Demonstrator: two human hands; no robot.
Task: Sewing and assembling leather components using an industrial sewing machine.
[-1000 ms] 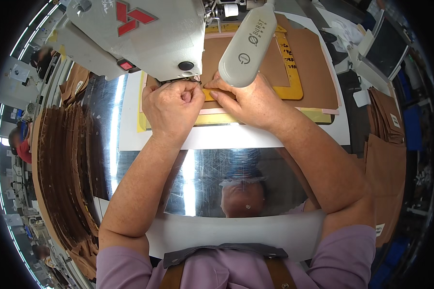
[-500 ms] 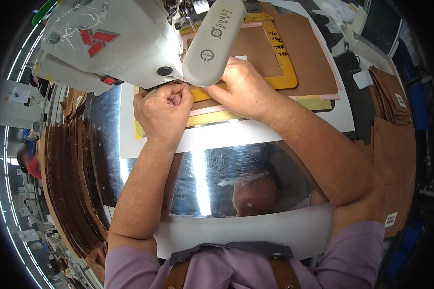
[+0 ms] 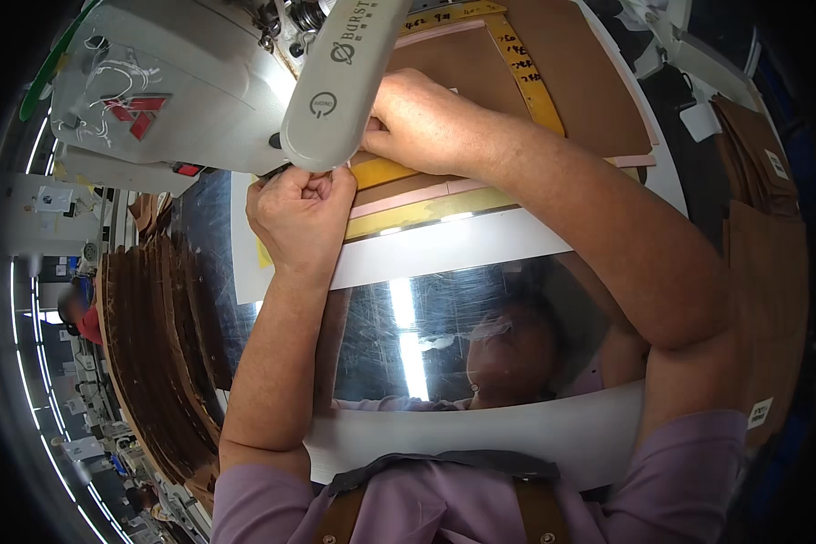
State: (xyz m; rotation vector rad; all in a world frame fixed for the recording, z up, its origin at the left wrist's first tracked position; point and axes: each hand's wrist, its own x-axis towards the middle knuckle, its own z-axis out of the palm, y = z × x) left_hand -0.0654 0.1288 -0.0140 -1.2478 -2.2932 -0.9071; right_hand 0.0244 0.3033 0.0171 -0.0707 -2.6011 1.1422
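My left hand [image 3: 299, 213] is closed in a pinch below the rounded grey lamp-like arm [image 3: 328, 100] of a sewing machine. What its fingertips hold, if anything, is too small to tell. To the right, my right hand [image 3: 426, 122] has curled fingers, their tips hidden behind the grey arm. Under both hands lies a layered workpiece: a yellow template frame [image 3: 535, 86] with handwritten marks, over a brown panel [image 3: 598, 86]. Pink strips [image 3: 408, 201] and a pale yellow strip [image 3: 426, 214] run along its near side. The needle area is hidden.
The white machine head [image 3: 168, 104] stands at upper left. A white sheet [image 3: 480, 243] lies beneath the workpiece, on a shiny metal tabletop [image 3: 363, 317]. Stacked brown panels [image 3: 145, 335] stand at left; more brown pieces [image 3: 762, 299] hang at right. A person [image 3: 86, 313] is far left.
The view has shifted, moving the machine left in the picture. My right hand has drawn up behind the grey arm, off the frame's near edge. My left hand remains closed.
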